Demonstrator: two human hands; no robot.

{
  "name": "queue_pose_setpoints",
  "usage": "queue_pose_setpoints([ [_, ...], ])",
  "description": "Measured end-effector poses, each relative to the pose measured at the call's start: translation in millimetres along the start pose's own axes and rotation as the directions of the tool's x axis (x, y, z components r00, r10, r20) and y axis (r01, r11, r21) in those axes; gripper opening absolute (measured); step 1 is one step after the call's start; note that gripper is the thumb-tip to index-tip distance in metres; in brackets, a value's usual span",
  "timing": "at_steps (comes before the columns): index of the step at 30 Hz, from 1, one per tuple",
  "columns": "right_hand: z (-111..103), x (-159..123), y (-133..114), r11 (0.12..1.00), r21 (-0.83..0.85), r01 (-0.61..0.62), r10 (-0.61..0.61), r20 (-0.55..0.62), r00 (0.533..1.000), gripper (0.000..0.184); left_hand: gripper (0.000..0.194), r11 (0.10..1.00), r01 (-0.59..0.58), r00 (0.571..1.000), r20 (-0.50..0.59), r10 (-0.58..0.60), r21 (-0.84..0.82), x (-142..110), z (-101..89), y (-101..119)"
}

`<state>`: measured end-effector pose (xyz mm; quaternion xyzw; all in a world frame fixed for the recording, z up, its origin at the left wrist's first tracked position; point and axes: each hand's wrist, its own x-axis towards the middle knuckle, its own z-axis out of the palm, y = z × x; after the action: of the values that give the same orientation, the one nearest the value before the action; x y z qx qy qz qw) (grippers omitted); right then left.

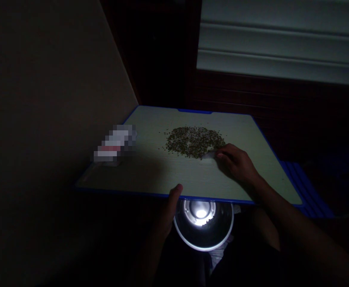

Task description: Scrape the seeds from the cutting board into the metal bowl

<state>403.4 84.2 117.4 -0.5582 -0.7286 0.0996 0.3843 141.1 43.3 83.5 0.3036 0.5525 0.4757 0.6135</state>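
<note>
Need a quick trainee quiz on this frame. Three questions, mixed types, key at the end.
1. True or false: the dark grains lie in a patch on the board.
2. Multiple choice: where is the metal bowl?
a) On top of the board
b) Below the board's near edge
c) Beyond the board's far edge
3. Short answer: which hand has its thumb over the board's near edge?

Key: 1. True. 2. b. 3. The left hand.
</note>
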Motion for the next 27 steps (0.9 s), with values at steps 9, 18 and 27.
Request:
queue_pose_setpoints([
  [9, -1.1, -0.6, -1.3, 1.0, 0.013, -0.006, 0.006, -0.016, 1.0, 0.034, 0.033, 1.0, 0.005, 1.0, 0.0, -0.005, -0.003, 2.1, -0.1, -2.0],
  [18, 1.7, 1.5, 2.1, 0.999, 0.03, 0.015, -0.016, 0.016, 1.0, 0.03, 0.037, 0.998, -0.044, 0.997, -0.066, 0.047, 0.038, -1.6, 0.6, 2.9],
  [27, 0.0, 0.3, 4.2, 0.998, 0.068, 0.013, -0.012, -0.018, 1.0, 0.029, 0.04, 1.0, -0.018, 1.0, -0.023, 0.018, 0.007, 0.5, 0.0, -0.2],
])
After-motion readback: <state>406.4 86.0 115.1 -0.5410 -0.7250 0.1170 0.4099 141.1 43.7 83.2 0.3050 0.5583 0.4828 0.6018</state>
